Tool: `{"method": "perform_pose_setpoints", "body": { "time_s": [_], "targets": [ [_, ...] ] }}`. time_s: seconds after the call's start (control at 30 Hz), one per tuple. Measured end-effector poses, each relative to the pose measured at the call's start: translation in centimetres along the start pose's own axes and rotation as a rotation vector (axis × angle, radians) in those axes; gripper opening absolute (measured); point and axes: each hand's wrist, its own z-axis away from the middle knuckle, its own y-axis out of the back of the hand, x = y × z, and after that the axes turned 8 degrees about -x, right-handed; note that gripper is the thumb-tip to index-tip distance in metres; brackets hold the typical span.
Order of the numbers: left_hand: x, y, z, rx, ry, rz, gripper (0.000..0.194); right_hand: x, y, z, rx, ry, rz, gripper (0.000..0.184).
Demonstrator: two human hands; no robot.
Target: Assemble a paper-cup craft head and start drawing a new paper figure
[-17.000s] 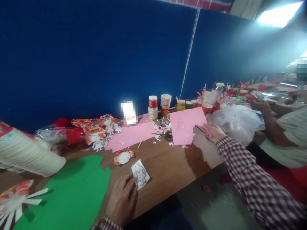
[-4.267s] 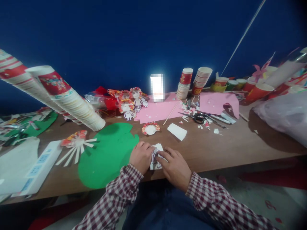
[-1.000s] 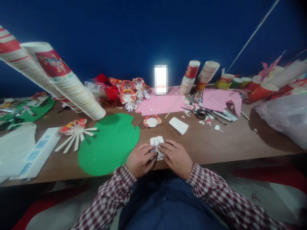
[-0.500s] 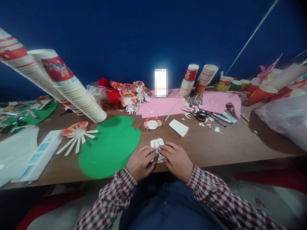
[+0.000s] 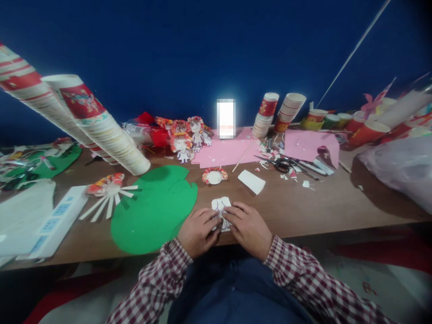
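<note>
Both hands press a small paper cutout flat near the front edge of the wooden table. The left hand has its curled fingers pinching the cutout's left side; the right hand covers the lower right part, so only the top of the purple line drawing shows. No lettering on it can be read.

A green sheet lies at nine o'clock from the cutout, a folded white card at one o'clock. The leaning cup stack carries a red print, probably a picture, too blurred to read. Scissors sit farther right.
</note>
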Motion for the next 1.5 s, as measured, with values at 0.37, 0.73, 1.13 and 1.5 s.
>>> {"method": "perform_pose_setpoints", "body": {
  "time_s": [0.37, 0.73, 1.13, 1.5],
  "targets": [
    [0.1, 0.2, -0.2, 0.016, -0.004, -0.005, 0.029, 0.1, -0.1, 0.0, -0.001, -0.005, -0.009, 0.035],
    [-0.4, 0.6, 0.1, 0.131, 0.095, 0.190, 0.025, 0.0, 0.1, 0.0, -0.003, 0.004, -0.004, 0.035],
    [0.6, 0.9, -1.7, 0.110, 0.136, 0.171, 0.026, 0.1, 0.2, 0.1, -0.034, 0.015, -0.056, 0.035],
    [0.3, -0.2, -2.1, -0.017, 0.120, 0.076, 0.012, 0.1, -0.1, 0.0, -0.028, 0.002, -0.044, 0.036]
  ]
}}
